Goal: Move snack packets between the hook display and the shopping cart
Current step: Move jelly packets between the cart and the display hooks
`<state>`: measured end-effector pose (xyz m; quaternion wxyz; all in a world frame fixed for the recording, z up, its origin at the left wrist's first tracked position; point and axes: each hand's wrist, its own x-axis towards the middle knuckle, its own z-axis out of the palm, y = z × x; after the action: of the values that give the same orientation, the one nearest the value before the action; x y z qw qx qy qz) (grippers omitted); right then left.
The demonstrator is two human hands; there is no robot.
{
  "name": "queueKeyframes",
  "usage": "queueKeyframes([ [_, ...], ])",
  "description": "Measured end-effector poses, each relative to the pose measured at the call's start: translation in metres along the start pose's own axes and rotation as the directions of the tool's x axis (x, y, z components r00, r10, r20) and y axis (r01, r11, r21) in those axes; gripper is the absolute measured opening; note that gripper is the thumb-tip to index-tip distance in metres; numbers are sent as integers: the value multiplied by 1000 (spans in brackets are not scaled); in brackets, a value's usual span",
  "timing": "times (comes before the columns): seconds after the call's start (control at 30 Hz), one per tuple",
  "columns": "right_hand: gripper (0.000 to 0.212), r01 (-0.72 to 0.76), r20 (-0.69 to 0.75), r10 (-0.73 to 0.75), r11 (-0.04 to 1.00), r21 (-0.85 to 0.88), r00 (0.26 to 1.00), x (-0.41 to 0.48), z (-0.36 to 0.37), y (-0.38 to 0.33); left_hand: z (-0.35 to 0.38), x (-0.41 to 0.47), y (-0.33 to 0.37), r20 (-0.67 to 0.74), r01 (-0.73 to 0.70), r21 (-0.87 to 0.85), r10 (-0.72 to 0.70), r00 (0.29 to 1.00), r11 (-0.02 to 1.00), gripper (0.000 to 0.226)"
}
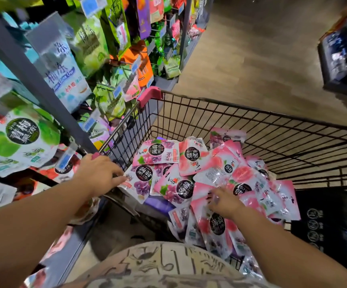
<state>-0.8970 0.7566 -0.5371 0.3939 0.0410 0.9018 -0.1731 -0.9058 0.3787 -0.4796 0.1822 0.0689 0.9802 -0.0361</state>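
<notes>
A black wire shopping cart (272, 121) stands beside the hook display (68, 65) on the left. Several pink peach and purple grape snack packets (191, 159) lie heaped in the cart. My left hand (99, 173) rests at the cart's near-left rim, and its fingertips touch a grape packet (139, 179) at the pile's left edge. My right hand (223, 201) reaches down into the pile with fingers bent onto a pink packet (201, 194); whether it grips the packet is unclear.
Green, white, orange and purple packets hang on hooks along the left, with a grey upright post (33, 80) crossing them. A pink cart corner guard (149, 95) touches the display. A wooden floor (251, 48) opens ahead. A dark stand (343, 53) is at the far right.
</notes>
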Motion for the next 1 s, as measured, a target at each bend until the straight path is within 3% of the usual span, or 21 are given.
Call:
queueKeyframes([
  [0.17, 62, 165, -20, -174, 956, -242, 984, 1, -5, 4, -1, 1, 7, -15, 12, 8, -12, 1000, 1000, 36],
  [0.33, 78, 213, 13, -229, 881, -421, 973, 10, -10, -1, 3, -2, 15, -28, 39, 2, -39, 999, 999, 38],
  [0.5, 52, 239, 2, -277, 826, -511, 961, 17, -12, -4, 4, -4, 22, 3, 60, -36, -60, 998, 998, 39],
  [0.7, 20, 287, -15, -337, 825, -487, 942, 26, -23, -2, 7, -1, 24, -15, 71, -64, -72, 997, 995, 37],
  [0.87, 18, 303, -30, -355, 837, -457, 934, 28, -37, 0, 7, 4, 25, -12, 82, -91, -83, 996, 992, 39],
  [1.0, 7, 336, -34, -363, 890, -308, 931, 27, -48, -11, 7, 7, 27, -32, 77, -84, -80, 996, 993, 41],
])
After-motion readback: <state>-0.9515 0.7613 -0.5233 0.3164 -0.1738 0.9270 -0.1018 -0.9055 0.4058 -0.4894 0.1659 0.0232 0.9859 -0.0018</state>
